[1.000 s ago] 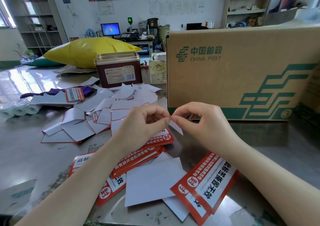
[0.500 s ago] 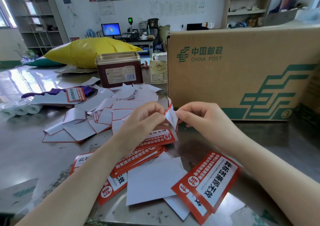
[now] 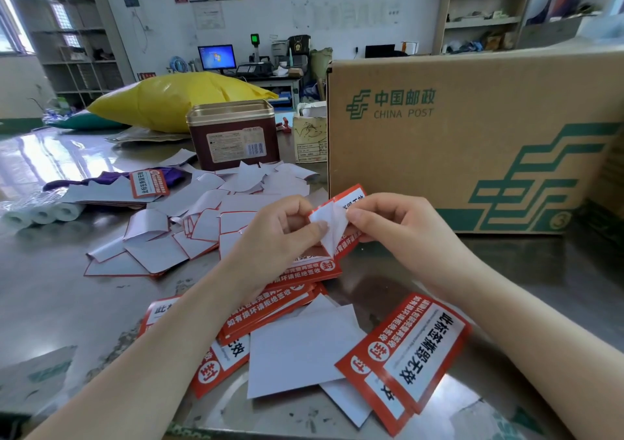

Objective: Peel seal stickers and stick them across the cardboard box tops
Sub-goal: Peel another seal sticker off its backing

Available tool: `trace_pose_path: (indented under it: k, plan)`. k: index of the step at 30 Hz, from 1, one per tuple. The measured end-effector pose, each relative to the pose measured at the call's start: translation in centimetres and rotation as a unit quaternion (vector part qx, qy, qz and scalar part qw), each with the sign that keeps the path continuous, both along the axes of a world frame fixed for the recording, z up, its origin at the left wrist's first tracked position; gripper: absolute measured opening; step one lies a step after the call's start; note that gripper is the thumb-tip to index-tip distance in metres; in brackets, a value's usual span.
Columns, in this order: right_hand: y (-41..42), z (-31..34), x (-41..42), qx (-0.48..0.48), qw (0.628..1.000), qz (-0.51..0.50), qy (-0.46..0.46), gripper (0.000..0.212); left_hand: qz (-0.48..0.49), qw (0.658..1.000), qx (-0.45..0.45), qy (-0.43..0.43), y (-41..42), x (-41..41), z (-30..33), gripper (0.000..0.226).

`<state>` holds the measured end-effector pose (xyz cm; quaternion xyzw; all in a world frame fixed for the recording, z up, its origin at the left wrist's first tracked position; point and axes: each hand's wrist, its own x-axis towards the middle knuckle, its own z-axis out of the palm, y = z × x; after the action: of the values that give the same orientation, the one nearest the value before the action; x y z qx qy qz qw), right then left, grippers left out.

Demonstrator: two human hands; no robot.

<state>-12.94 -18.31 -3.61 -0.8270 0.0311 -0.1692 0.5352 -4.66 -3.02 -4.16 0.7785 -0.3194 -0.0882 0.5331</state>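
The seal sticker [image 3: 341,218] was up in the air between both hands, just in front of the China Post cardboard box [image 3: 472,142] and above the tabletop [image 3: 50,304]. A corner of its white backing paper [image 3: 329,227] was already curled away from the red printed face, so my read is the peel had only just started.

The left hand [image 3: 280,233] had its grip closed on the sticker's left side, thumb pressed against the white flap, and the right hand [image 3: 395,227] was pinching the right side shut too. I couldn't tell exactly which layer each hand had, since the fingers covered the split.

What could go wrong from there, as far as I could judge:
- A quick pull could tear the backing at that corner and leave a strip stuck on.
- The freed adhesive side sat right next to the fingertips, so it could grab skin or fold onto itself and wrinkle.
- If it dropped, it'd land sticky side down on the loose stack of unpeeled stickers [image 3: 405,355] and the blank backing sheet [image 3: 304,348] right below, and probably pick one up.

The box top was out of view from that angle, so lining the sticker across the flaps would mean reaching up and over, and a floppy half-peeled sticker could catch the box's front face on the way. The heap of discarded backings [image 3: 175,233] further left and the brown tin [image 3: 233,135] were well clear.
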Motion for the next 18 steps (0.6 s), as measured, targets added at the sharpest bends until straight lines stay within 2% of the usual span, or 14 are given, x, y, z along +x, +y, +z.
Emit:
trace_pose_path:
  k: [11,14,16,18]
  plan:
    - [-0.48,0.54,-0.27,-0.009,0.996,-0.027,-0.083,0.018,0.012,0.997,-0.048,0.066,0.05,0.48,0.04,0.019]
    - [-0.5,0.69,-0.38,0.017,0.996,-0.007,-0.086,0.022,0.016,1.0,-0.011,0.002,0.03,0.54,-0.17,0.01]
    - [-0.54,0.69,-0.37,0.027,0.996,0.007,-0.083,0.025,0.027,0.998,0.019,-0.05,0.0,0.58,-0.33,0.013]
    - [-0.57,0.63,-0.37,0.028,0.997,0.015,-0.075,0.027,0.034,0.998,0.019,-0.055,0.03,0.55,-0.35,0.016]
